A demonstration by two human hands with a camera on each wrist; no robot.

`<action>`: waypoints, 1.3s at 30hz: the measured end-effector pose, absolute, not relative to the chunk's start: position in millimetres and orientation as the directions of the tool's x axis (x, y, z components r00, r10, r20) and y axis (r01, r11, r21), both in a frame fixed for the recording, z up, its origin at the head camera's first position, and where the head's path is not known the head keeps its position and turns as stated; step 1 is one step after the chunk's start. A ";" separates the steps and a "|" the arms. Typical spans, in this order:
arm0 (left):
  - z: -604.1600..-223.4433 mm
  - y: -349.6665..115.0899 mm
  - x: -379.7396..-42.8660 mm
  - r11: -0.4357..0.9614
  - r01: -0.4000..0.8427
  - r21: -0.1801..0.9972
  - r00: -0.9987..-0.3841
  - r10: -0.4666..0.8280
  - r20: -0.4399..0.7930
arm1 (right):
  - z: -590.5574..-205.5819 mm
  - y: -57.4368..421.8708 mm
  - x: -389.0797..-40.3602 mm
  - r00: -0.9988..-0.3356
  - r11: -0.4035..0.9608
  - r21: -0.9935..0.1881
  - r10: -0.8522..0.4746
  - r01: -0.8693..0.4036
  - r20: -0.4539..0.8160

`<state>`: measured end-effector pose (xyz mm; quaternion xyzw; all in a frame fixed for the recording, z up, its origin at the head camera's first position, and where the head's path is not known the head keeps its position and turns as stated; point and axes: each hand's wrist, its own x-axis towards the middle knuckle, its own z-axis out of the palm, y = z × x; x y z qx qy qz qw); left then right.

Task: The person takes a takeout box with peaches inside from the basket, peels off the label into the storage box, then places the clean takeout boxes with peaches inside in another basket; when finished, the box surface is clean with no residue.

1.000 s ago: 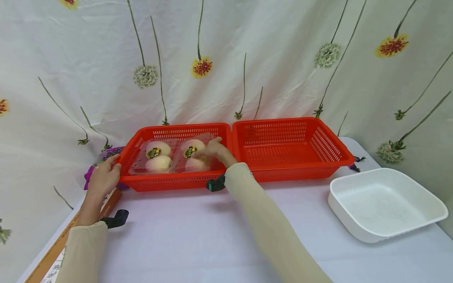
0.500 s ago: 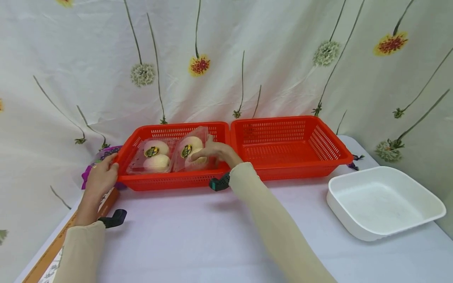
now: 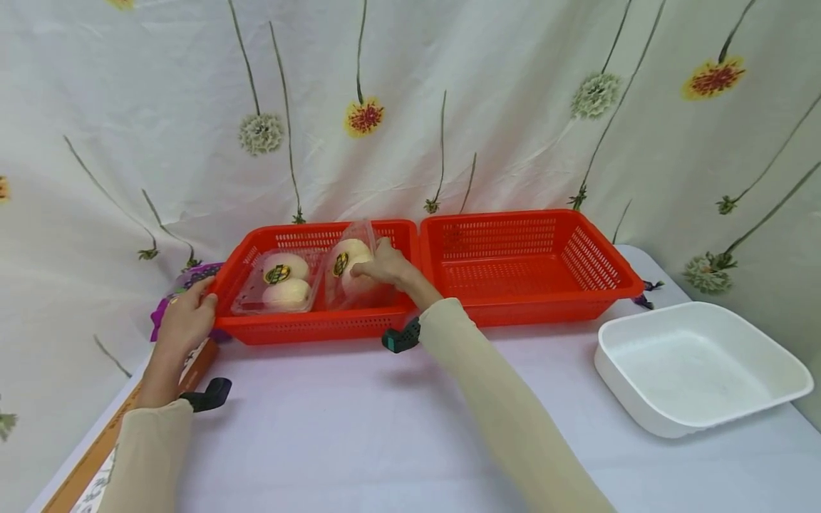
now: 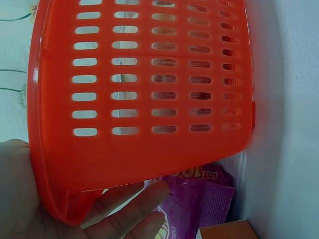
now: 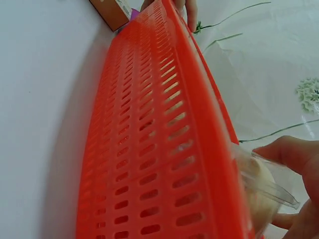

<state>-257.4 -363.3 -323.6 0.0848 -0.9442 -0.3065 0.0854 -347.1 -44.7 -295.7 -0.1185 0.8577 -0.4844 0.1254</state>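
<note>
My right hand grips the right edge of a clear plastic fruit box with two pale round fruits and a black-and-yellow label. That box tilts up inside the left red basket; part of it also shows past the rim in the right wrist view, between my thumb and fingers. To its left lies a second fruit box, flat in the same basket. My left hand holds the basket's left rim. In the left wrist view, its fingers lie beneath the rim at the corner.
Another red basket adjoins on the right. A white tub stands at the table's right. Behind my left hand lies a purple packet, and a brown box runs along the left edge. A flowered cloth hangs behind.
My right hand has tipped the right-hand fruit box up, its right side rising and the label turning leftward. My left hand has stayed at the basket rim.
</note>
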 end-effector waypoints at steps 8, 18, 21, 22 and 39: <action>-321.8 -363.4 -257.6 0.805 -0.110 0.583 -0.973 -0.207 0.102 | -289.1 -35.7 -353.4 -0.966 0.437 -0.885 -0.255 -0.158 0.046; -322.3 -363.5 -257.6 0.805 -0.115 0.583 -0.971 -0.215 0.104 | -281.9 -24.5 -347.3 -0.967 0.337 -0.910 -0.163 -0.240 0.195; -322.6 -363.6 -258.2 0.805 -0.115 0.583 -0.971 -0.216 0.106 | -276.9 -19.3 -346.2 -0.965 0.318 -0.913 -0.141 -0.256 0.222; -322.9 -363.5 -258.5 0.803 -0.116 0.584 -0.971 -0.216 0.105 | -275.5 -17.8 -346.2 -0.965 0.307 -0.916 -0.133 -0.257 0.226; -326.6 -363.8 -258.2 0.792 -0.117 0.599 -0.968 -0.225 0.109 | -250.9 16.3 -342.1 -0.960 -0.019 -0.965 -0.092 -0.262 0.263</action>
